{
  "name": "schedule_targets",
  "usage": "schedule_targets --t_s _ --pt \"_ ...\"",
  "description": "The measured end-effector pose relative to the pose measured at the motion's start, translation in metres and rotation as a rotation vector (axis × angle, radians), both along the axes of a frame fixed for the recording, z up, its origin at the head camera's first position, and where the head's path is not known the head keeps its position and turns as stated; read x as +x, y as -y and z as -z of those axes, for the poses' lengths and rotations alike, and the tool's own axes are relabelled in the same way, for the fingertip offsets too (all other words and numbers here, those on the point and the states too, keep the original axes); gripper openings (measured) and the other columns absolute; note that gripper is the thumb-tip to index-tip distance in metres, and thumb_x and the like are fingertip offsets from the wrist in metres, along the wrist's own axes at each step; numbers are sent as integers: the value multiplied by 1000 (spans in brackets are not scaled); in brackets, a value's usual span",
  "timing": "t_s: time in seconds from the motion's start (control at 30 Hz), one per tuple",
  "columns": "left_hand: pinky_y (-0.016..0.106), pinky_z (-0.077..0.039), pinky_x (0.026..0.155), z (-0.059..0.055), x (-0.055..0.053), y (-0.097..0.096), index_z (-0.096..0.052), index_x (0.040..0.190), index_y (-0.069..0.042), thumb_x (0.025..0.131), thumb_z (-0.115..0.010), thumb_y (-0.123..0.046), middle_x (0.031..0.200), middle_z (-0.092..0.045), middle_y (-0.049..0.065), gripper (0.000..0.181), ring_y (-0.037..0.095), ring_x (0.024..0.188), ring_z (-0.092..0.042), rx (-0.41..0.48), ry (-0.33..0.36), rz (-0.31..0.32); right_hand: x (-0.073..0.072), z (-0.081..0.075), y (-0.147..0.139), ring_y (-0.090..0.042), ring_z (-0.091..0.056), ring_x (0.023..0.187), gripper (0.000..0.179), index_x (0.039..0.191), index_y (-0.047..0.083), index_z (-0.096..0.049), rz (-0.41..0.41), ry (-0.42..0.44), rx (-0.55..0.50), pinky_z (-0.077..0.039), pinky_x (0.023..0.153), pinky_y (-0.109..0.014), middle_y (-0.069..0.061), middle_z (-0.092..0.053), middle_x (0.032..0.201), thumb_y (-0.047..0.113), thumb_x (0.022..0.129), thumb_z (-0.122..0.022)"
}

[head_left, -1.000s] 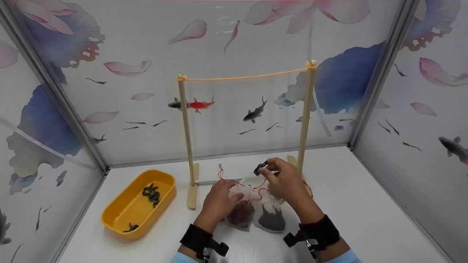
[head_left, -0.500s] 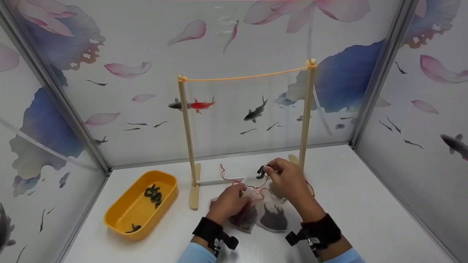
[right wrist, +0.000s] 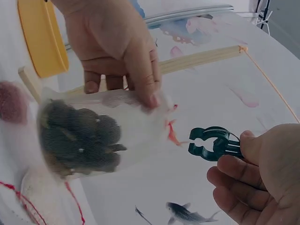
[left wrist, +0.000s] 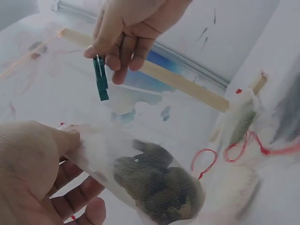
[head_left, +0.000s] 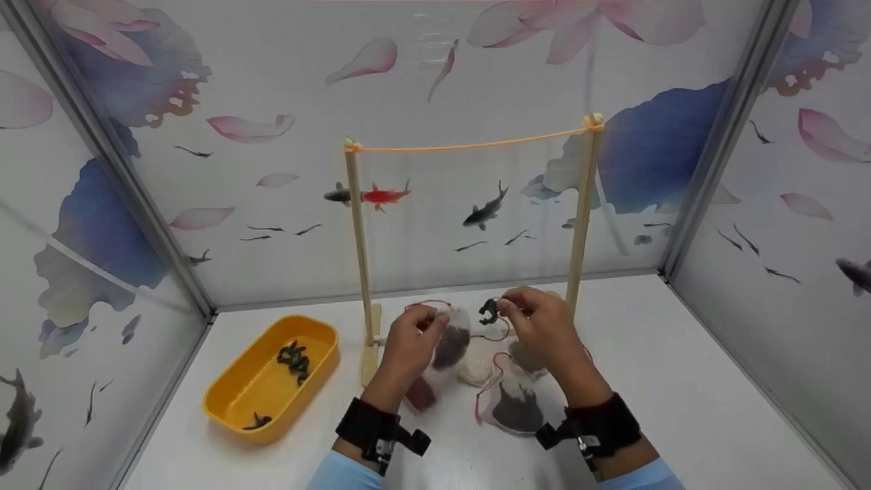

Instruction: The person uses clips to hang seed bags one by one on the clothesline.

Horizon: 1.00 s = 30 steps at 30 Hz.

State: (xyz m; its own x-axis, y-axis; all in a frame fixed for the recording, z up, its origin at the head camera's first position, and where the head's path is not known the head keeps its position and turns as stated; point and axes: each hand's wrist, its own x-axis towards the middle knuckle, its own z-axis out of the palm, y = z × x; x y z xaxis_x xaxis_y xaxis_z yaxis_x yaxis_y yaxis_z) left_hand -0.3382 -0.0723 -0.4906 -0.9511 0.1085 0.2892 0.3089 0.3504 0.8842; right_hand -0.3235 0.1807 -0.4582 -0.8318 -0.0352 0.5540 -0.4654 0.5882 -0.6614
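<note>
My left hand (head_left: 406, 344) pinches the top of a sheer mesh drawstring bag (right wrist: 82, 136) between thumb and finger. Dark, lumpy pieces fill its lower end, and a red cord trails from its mouth. To the right, my right hand (head_left: 544, 327) pinches a dark green plastic clip (right wrist: 213, 145) by its handle end. In the right wrist view the clip's curved jaws face the bag's top, apart from it. Below the hands lie a bag with dark grey contents (head_left: 517, 407), a reddish-brown one (head_left: 420, 395) and a pale one (head_left: 476, 371). A greenish bag (left wrist: 243, 122) is partly hidden.
A yellow tray (head_left: 255, 388) at left holds several dark green clips (head_left: 294, 361). Behind the hands stand a left wooden post (head_left: 360, 238) and a right wooden post (head_left: 584, 218), joined by an orange cord (head_left: 469, 145). Printed panels enclose the white table (head_left: 680, 381).
My left hand has taken a mesh bag from the pile and raised it, shifting the bags below. The right hand stays nearly in place, still holding the clip, which has turned slightly.
</note>
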Motion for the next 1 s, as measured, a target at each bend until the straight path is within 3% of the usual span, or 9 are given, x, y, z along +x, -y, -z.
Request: schedule_targets --t_s 0.1,0.23,0.37,0.5,0.63,0.73,0.9,1.0 --pt "28 -57 72 -30 -12 13 -80 105 -6 113 -73 -24 96 -71 8 21 15 83 -64 38 -97 -88 -7 -23 6 -28 -84 95 17 113 5 -85 -22 -47 18 -68 89 -52 -8 -87 99 21 109 -78" --pt "23 -57 64 -74 -30 34 -83 108 -2 112 -74 -19 97 -71 13 20 16 78 -63 46 -209 -189 -23 -68 18 -30 -84 100 24 119 2 -84 -85 -121 43 -68 93 -53 -11 -87 105 23 111 -75" --pt "21 -56 69 -119 -44 46 -85 112 -2 110 -78 -18 102 -76 15 18 20 84 -67 70 -304 -250 -37 -123 35 -27 -82 96 24 119 3 -83 -128 -212 33 -67 84 -38 -11 -86 106 24 113 -73" --pt "21 -56 71 -152 -56 50 -87 116 -5 107 -83 -20 106 -81 12 18 19 89 -70 133 -344 -311 -54 -175 59 -24 -78 85 26 120 5 -84 -148 -288 3 -58 67 -22 -10 -85 104 28 115 -71" --pt "24 -60 77 -172 -65 48 -86 119 -4 108 -81 -20 110 -84 12 20 19 95 -75 121 -366 -341 -75 -214 82 -25 -78 92 26 119 7 -85 -97 -320 9 -57 80 -30 -10 -86 103 29 114 -73" --pt "29 -64 85 -183 -70 43 -86 121 -3 110 -78 -18 116 -85 14 21 21 102 -79 87 -386 -343 -88 -232 94 -28 -76 106 26 121 7 -86 -46 -298 48 -58 96 -42 -12 -84 106 28 114 -72" --pt "38 -65 86 -194 -75 37 -86 120 -1 111 -76 -16 116 -85 16 20 26 103 -81 47 -435 -367 -102 -244 105 -34 -62 107 30 127 7 -84 -21 -202 192 -52 97 -46 -15 -81 115 30 116 -68" --pt "39 -64 86 -198 -75 36 -86 118 -1 111 -76 -16 114 -85 15 19 27 102 -81 39 -445 -379 -105 -244 111 -32 -61 108 30 128 8 -85 -34 -146 257 -52 97 -44 -14 -80 116 29 116 -67"
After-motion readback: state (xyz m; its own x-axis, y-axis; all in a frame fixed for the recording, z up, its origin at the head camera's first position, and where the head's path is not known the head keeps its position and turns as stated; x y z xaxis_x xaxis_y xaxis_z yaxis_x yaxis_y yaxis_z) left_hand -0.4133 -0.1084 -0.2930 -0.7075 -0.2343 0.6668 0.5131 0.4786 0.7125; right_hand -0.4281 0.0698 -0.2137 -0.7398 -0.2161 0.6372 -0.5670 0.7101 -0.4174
